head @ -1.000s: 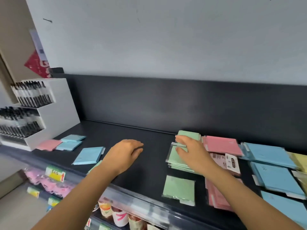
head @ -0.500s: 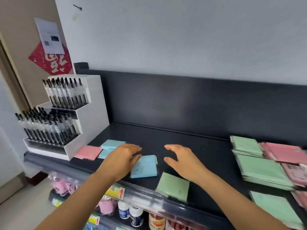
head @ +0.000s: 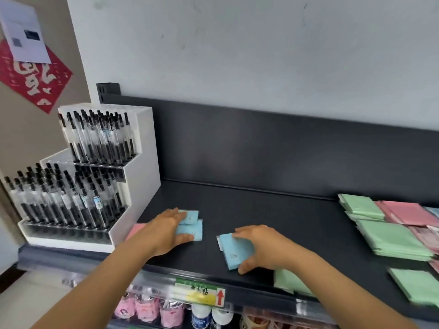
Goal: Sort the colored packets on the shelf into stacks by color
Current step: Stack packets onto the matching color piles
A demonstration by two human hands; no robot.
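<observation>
As we are looking down from head height, two bare forearms are reaching away from us over a dark shelf (head: 261, 205). Nearest, below its front lip, a price label (head: 199, 290) is hanging above bottles (head: 202, 315) on the tier beneath. On the lip a single green packet (head: 288, 281) is lying, partly hidden by the right forearm.

Just beyond it the right hand (head: 263, 248) is arching over a loose blue packet (head: 234, 251). The thumb is hooking its near corner and the fingers are curling onto its far edge, so the hand is gripping it. Whether the packet is lifting off the shelf, we are unable to tell. Its long axis is running roughly away from us, skewed a little leftward at the far end.

To its left, across a strip of bare shelf, the left hand (head: 166, 231) is lying flat, fingers nearly straight. It is pressing on two blue packets (head: 193, 230) that are overlapping. So the blue pile is sitting left of the gripped packet, and the right hand is looking best placed to carry it across that gap.

A pink packet (head: 136, 230) is peeking out by the left wrist, beside a white pen display (head: 83, 186). Farther right, green stacks (head: 392, 238) and a pink stack (head: 406, 212) are lying side by side.
</observation>
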